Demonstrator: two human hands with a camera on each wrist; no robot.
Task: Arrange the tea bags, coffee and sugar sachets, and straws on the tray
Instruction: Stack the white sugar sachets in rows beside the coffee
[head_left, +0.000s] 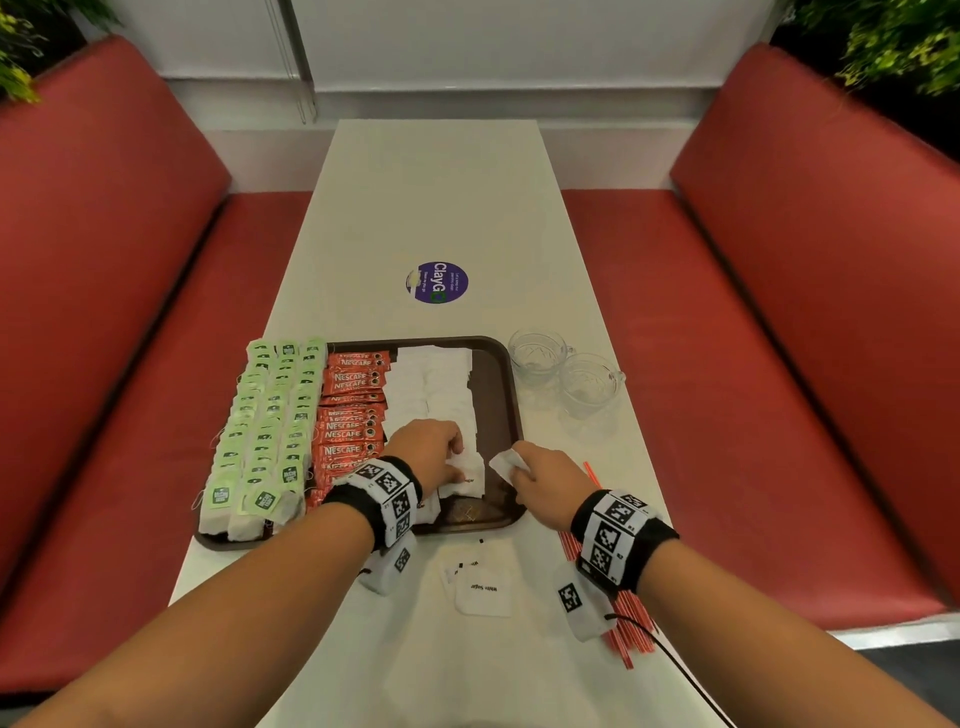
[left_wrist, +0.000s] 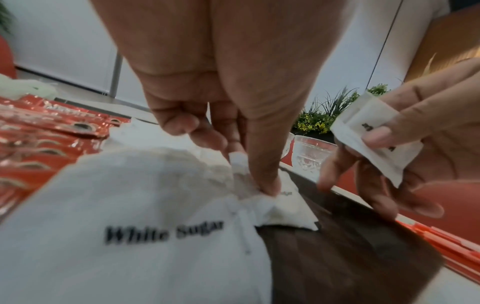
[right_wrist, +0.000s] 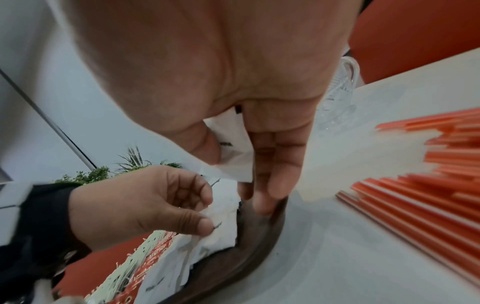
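Sachets of white sugar (head_left: 483, 590) lie loose on the table's near end, red straws (head_left: 631, 621) beside them under the right wrist. On the brown tray (head_left: 498, 512), the left hand (head_left: 434, 449) pinches a sugar sachet (head_left: 465, 478) in the white rows; the right hand (head_left: 545, 480) grips another sachet (head_left: 506, 462) over the tray's right rim. Farther left run Nescafé sticks (head_left: 353, 410) and green tea bags (head_left: 270, 415). Two glass cups (head_left: 566, 371) stand beyond.

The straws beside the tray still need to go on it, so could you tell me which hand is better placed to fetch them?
Probably the right hand. The straws lie on the table just under its wrist, right of the tray. It first has to set down its sugar sachet. The left hand is busy with sachets on the tray.
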